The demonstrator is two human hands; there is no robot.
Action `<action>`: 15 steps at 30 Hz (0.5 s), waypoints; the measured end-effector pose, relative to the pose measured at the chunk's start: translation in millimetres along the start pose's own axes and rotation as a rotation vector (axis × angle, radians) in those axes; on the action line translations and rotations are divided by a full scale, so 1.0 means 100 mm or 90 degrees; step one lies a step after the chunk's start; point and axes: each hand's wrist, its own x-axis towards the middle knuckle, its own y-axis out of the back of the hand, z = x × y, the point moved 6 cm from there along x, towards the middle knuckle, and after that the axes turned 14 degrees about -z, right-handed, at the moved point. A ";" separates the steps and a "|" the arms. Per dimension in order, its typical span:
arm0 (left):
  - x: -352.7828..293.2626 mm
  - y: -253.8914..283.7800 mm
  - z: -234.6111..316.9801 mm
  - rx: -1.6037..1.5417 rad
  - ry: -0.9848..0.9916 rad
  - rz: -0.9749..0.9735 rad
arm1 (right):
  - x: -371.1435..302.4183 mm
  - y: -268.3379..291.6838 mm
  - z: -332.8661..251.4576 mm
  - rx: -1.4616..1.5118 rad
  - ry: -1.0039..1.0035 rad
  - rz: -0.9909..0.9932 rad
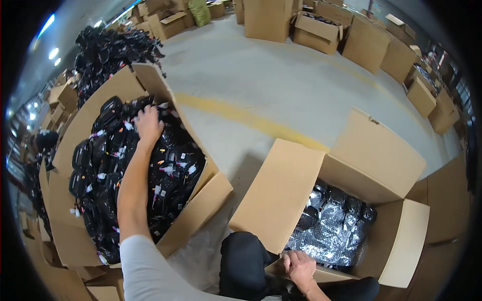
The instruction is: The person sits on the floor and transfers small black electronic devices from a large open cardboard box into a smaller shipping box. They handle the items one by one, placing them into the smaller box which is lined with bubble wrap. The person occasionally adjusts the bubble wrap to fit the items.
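My left hand [149, 123] reaches into the large cardboard box [76, 131] on the left. Its fingers are apart and touch the far part of the pile of black plastic units [100, 198]. These units have short wires and white connectors [167, 170]; their exact kind is unclear. Closer to me, my right hand [299, 267] is curled over the near edge of a second cardboard box [281, 188], which stands with its flaps spread. Inside that box, clear bubble wrap [326, 241] covers part of a layer of similar black units [354, 204].
A tall heap of black wired parts [113, 55] rises behind the left box. Many cardboard boxes [266, 20] line the far side, with a green sack [200, 12] among them. A yellow line [241, 118] crosses the grey floor [226, 65]. My knee [244, 261] is between the two boxes.
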 end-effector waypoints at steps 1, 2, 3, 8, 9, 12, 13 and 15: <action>-0.13 0.14 -0.17 -0.102 -0.030 0.044 | 0.02 -0.02 -0.03 0.007 0.008 0.002; -0.28 0.30 -0.32 -0.209 -0.031 0.080 | 0.03 -0.01 -0.06 0.016 0.013 0.004; -0.42 0.51 -0.34 -0.344 0.009 0.127 | 0.01 0.00 -0.05 0.015 0.006 0.002; -1.11 1.56 0.04 -1.301 0.016 0.011 | 0.01 -0.07 0.11 0.251 -0.097 -0.072; -1.24 1.70 0.28 -1.359 0.032 0.002 | 0.01 -0.09 0.18 0.349 -0.131 -0.092; -1.59 2.00 1.01 -1.446 -0.035 -0.010 | 0.46 0.61 -0.29 0.533 -0.036 0.021; -1.74 2.05 1.17 -1.430 -0.064 0.004 | 0.59 0.89 -0.55 0.520 0.060 0.045; -1.95 2.24 1.73 -1.422 -0.094 -0.015 | 0.71 1.01 -0.76 0.833 0.007 -0.054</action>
